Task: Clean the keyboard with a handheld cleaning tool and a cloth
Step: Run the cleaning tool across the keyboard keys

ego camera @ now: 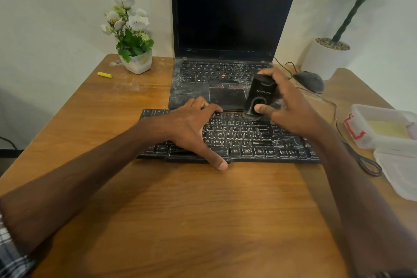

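Holding the keyboard (248, 140) down, the left hand (194, 128) lies flat on the left half of the keys. Its fingers are spread out and reach to the back edge, and its thumb sticks out over the front edge. The right hand (291, 108) grips a small black cleaning tool (261, 95). The fingers curl round the top and far side of it, and the thumb presses on the near side, low down. The tool stands almost straight up, tipped a little. Its bottom end touches the back row of keys, right of the middle.

The keyboard is black, with white dust and scratchy marks on it. It lies across the brown table (180, 210), just in front of an open laptop (225, 29). The laptop has a dark screen and dusty keys.

A black mouse (310, 81) sits to the right of the laptop, and a black cable (365, 162) runs down the right side of the table. A clear plastic box (383, 128) is at the right edge with something pale yellow inside; I cannot tell what it is. Its lid (401, 171) lies just in front of it. A small pot of white flowers (137, 61) stands at the back left, near a little yellow thing (105, 74). A big green plant in a white pot (325, 56) stands at the back right.
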The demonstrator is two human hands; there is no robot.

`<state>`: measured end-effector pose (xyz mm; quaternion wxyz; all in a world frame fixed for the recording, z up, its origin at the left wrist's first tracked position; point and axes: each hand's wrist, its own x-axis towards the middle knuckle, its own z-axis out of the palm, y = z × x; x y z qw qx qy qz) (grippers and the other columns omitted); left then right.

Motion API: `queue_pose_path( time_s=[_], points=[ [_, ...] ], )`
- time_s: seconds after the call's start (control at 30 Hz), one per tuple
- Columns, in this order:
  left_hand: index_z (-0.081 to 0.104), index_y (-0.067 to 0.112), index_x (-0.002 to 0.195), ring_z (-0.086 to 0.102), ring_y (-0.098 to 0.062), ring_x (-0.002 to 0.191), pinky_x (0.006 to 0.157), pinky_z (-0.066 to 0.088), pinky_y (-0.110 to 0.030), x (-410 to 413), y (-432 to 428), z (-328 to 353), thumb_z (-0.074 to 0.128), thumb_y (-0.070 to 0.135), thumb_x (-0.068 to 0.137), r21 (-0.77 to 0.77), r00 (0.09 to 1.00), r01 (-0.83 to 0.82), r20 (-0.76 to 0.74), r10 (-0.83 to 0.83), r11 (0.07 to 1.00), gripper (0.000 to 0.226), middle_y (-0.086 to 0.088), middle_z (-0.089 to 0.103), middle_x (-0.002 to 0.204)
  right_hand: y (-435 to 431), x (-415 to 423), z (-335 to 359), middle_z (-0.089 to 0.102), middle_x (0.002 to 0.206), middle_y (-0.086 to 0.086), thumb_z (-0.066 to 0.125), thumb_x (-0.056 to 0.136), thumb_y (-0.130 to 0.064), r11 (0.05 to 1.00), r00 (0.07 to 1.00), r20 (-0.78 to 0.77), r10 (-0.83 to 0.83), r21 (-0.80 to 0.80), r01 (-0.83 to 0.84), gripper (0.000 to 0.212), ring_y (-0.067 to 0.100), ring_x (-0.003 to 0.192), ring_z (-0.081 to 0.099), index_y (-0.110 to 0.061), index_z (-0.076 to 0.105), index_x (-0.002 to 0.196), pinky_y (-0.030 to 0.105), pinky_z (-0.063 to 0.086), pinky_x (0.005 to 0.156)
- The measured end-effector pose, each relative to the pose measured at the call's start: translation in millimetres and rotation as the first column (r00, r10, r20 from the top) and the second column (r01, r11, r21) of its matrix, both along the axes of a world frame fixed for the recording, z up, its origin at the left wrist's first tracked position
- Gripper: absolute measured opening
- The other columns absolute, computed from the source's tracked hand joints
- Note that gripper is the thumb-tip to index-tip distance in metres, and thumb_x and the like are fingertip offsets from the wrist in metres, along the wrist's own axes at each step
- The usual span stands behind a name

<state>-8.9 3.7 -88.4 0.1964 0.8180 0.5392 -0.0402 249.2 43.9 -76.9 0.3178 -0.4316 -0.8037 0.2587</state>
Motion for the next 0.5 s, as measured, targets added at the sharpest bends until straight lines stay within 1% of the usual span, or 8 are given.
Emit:
queue_pose_path(
  time_s=[0.07,0.1,0.17,0.2,0.23,0.33,0.4,0.5],
  points=[
    [0.009,0.035,0.162,0.022,-0.017,0.140,0.120,0.035,-0.048,0.0,-0.3,0.7,0.079,0.089,0.048,-0.004,1.000,-0.003,0.005,0.003,1.000,0.145,0.009,0.023,0.144,1.4,10.5,2.8,0.057,0.119,-0.010,0.074,0.085,0.002,0.999,1.000,-0.001,-0.008,-0.039,0.008,0.063,0.018,0.107,0.066,-0.027,0.044,0.133,0.035,0.063,0.080],
    [0.009,0.035,0.162,0.022,-0.017,0.140,0.120,0.035,-0.047,0.1,-0.4,1.1,0.079,0.089,0.048,-0.006,1.000,-0.004,0.008,0.004,1.000,0.145,0.009,0.023,0.144,1.9,15.1,4.2,0.057,0.118,-0.010,0.075,0.085,0.002,0.999,0.999,0.027,-0.024,-0.031,0.024,0.065,0.017,0.107,0.066,-0.028,0.044,0.133,0.035,0.063,0.080],
    [0.009,0.035,0.162,0.023,-0.017,0.140,0.119,0.035,-0.047,0.1,-0.9,1.0,0.080,0.088,0.048,-0.008,1.000,-0.003,0.013,0.003,1.000,0.145,0.010,0.023,0.143,2.7,19.8,5.4,0.060,0.117,-0.005,0.076,0.083,0.002,0.995,0.991,0.101,-0.084,0.059,0.078,0.067,0.016,0.105,0.065,-0.029,0.043,0.133,0.032,0.061,0.080],
    [0.009,0.035,0.162,0.022,-0.017,0.140,0.119,0.035,-0.047,0.1,-1.1,0.9,0.080,0.088,0.048,-0.007,1.000,-0.003,0.014,0.003,1.000,0.145,0.010,0.023,0.143,2.8,19.6,5.9,0.060,0.117,-0.002,0.077,0.083,0.001,0.988,0.988,0.100,-0.121,0.105,0.111,0.068,0.016,0.104,0.065,-0.028,0.042,0.134,0.028,0.059,0.080],
    [0.009,0.036,0.162,0.022,-0.016,0.141,0.119,0.035,-0.047,0.0,-1.1,0.9,0.080,0.089,0.048,-0.007,1.000,-0.003,0.014,0.003,1.000,0.145,0.010,0.022,0.143,2.7,18.8,6.2,0.059,0.118,-0.002,0.077,0.083,0.001,0.984,0.988,0.060,-0.139,0.123,0.131,0.068,0.016,0.106,0.064,-0.027,0.042,0.134,0.026,0.057,0.080],
    [0.008,0.036,0.162,0.022,-0.016,0.139,0.119,0.035,-0.046,0.1,-0.5,0.7,0.079,0.089,0.047,-0.012,1.000,-0.004,0.016,0.004,1.000,0.145,0.011,0.022,0.140,0.0,10.3,6.0,0.056,0.120,-0.005,0.076,0.084,0.000,0.995,0.993,-0.085,-0.079,0.046,0.083,0.065,0.016,0.107,0.065,-0.026,0.042,0.133,0.026,0.060,0.076],
    [0.009,0.036,0.162,0.023,-0.015,0.138,0.118,0.035,-0.045,0.1,-0.2,0.5,0.078,0.090,0.046,-0.008,1.000,-0.005,0.015,0.006,1.000,0.146,0.013,0.021,0.137,-1.3,4.6,3.3,0.055,0.121,-0.008,0.075,0.085,0.002,1.000,0.997,-0.078,-0.028,-0.004,0.028,0.063,0.017,0.107,0.065,-0.024,0.044,0.133,0.030,0.062,0.074],
    [0.009,0.036,0.162,0.022,-0.014,0.138,0.118,0.035,-0.044,0.0,-0.3,0.6,0.077,0.091,0.044,-0.006,1.000,-0.005,0.011,0.005,1.000,0.147,0.013,0.021,0.136,1.3,8.0,1.1,0.057,0.122,-0.007,0.074,0.085,0.002,0.999,0.999,-0.030,-0.027,-0.037,0.026,0.063,0.020,0.109,0.066,-0.024,0.044,0.134,0.037,0.064,0.079]
  ],
)
